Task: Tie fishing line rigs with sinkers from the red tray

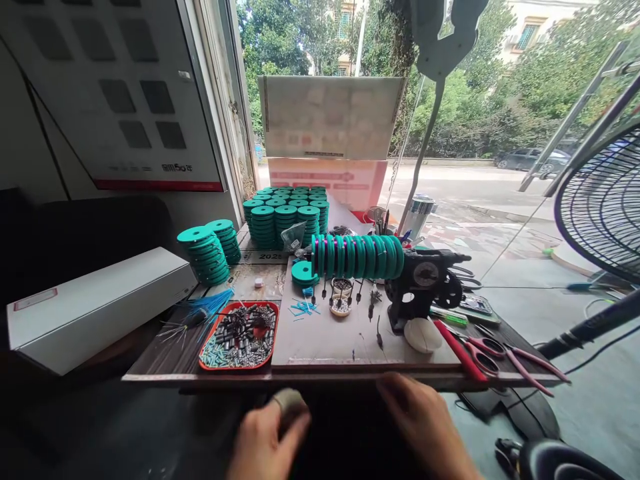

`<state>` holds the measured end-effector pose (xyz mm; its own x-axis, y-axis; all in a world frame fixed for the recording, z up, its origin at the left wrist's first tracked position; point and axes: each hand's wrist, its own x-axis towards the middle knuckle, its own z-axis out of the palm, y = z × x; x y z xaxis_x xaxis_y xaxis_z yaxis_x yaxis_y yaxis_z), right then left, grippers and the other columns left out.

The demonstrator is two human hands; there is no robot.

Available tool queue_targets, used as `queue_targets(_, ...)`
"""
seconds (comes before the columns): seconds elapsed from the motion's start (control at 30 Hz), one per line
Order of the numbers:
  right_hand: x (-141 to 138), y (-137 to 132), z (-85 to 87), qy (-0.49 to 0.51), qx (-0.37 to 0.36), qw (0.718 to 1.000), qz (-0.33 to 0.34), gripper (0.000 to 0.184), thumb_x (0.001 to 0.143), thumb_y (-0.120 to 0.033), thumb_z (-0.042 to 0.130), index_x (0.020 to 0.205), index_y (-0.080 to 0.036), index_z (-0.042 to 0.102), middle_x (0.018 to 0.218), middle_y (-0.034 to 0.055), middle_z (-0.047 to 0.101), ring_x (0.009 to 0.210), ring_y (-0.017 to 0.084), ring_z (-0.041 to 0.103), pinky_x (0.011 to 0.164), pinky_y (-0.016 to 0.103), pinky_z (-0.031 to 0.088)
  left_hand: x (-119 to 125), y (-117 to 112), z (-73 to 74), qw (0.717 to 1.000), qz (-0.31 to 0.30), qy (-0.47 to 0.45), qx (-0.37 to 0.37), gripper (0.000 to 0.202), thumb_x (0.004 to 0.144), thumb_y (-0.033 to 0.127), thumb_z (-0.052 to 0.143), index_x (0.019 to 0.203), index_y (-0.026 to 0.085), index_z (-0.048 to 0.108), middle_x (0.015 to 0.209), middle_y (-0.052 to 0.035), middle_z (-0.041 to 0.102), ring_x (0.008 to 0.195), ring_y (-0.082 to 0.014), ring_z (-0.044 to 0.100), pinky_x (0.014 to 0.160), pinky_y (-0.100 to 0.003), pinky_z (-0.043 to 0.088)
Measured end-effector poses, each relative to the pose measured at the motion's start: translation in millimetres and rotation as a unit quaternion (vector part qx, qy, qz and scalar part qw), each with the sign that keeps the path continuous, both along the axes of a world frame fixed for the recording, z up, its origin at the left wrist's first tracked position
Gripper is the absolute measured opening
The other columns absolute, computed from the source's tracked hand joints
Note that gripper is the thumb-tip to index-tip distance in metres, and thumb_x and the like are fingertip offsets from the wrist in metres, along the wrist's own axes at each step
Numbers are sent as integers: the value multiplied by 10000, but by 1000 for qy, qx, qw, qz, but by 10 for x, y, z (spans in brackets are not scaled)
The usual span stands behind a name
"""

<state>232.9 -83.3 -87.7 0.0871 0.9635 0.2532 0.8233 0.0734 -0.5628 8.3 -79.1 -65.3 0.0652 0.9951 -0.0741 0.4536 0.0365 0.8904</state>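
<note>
My left hand (265, 440) is low at the table's front edge, fingers curled, with a grey band round one fingertip; what it holds, if anything, is hidden. My right hand (425, 423) sits beside it just below the table (320, 377), fingers bent inward toward the left hand, contents hidden. Directly ahead a row of green spools (357, 257) is mounted on a black winding machine (425, 283), with small weights hanging on lines beneath them. A red tray (240, 337) of small metal parts lies to the left.
Stacks of green spools (285, 217) stand at the back, more (210, 250) at left. A white long box (95, 303) sits far left. Red scissors (480, 350) and pink pliers (530, 367) lie right. A small bowl (341, 303), blue tube bits (303, 309), a fan (600, 200).
</note>
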Motion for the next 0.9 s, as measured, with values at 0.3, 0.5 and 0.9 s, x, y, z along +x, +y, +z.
queue_targets(0.3, 179, 285, 185, -185, -33, 976, -105, 170, 831, -281, 449, 756, -226, 592, 587, 2, 636, 544, 144, 592, 501, 215, 228, 70, 1091, 578, 836, 12, 497, 234, 189, 799, 198, 481, 731, 207, 657, 846, -89, 654, 892, -262, 576, 824, -405, 395)
queue_targets(0.5, 101, 373, 265, -63, -31, 997, -40, 254, 837, -304, 416, 812, -206, 648, 672, 21, 647, 611, 136, 587, 554, 214, 295, 116, 1227, 433, 829, 2, 506, 240, 186, 789, 182, 478, 719, 194, 649, 849, -102, 631, 910, -273, 552, 794, -405, 383)
queue_targets(0.9, -28, 316, 368, 224, -104, 968, 34, 363, 789, -449, 482, 732, -133, 650, 697, 51, 626, 655, 128, 544, 624, 215, 392, 411, 425, 405, 994, -99, -14, 44, 157, 793, 265, 562, 910, 227, 659, 849, -20, 668, 840, -192, 599, 778, -275, 451)
